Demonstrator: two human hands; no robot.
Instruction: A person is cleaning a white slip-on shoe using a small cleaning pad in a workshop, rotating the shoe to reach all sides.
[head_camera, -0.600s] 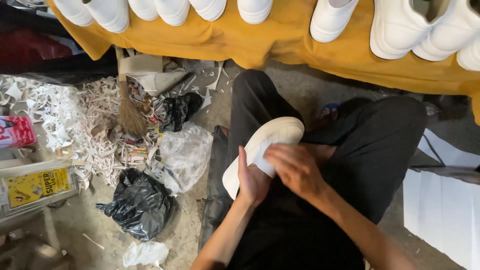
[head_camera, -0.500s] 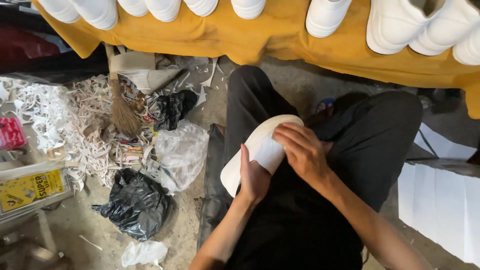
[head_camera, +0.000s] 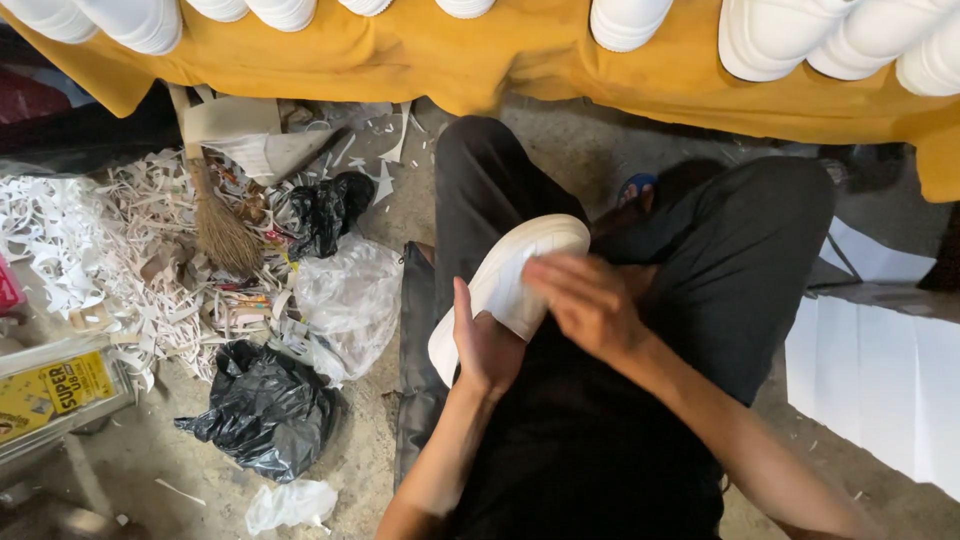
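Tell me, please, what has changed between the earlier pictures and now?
The right hand slid along the white shoe sole, from its middle toward the toe end and back a little; it looks blurred from motion. The left hand kept its grip under the sole. The sole stayed over the lap, and the black bag on the floor did not move.

Seated, dark trousers (head_camera: 760, 260) across the lap. White shoe sole (head_camera: 505, 290) cradled from beneath in the left hand (head_camera: 487, 345), thumb up along its near edge; right hand (head_camera: 590, 300), blurred, laid flat over its upper face. Beyond both hands, a mustard cloth (head_camera: 480, 55) carrying a row of white shoes (head_camera: 800, 35). Left of the left hand: clear plastic bag (head_camera: 345, 300), black bag (head_camera: 265, 410), small broom (head_camera: 220, 230), heap of white scraps (head_camera: 70, 240). Right of the right hand, white sheets (head_camera: 870, 370).
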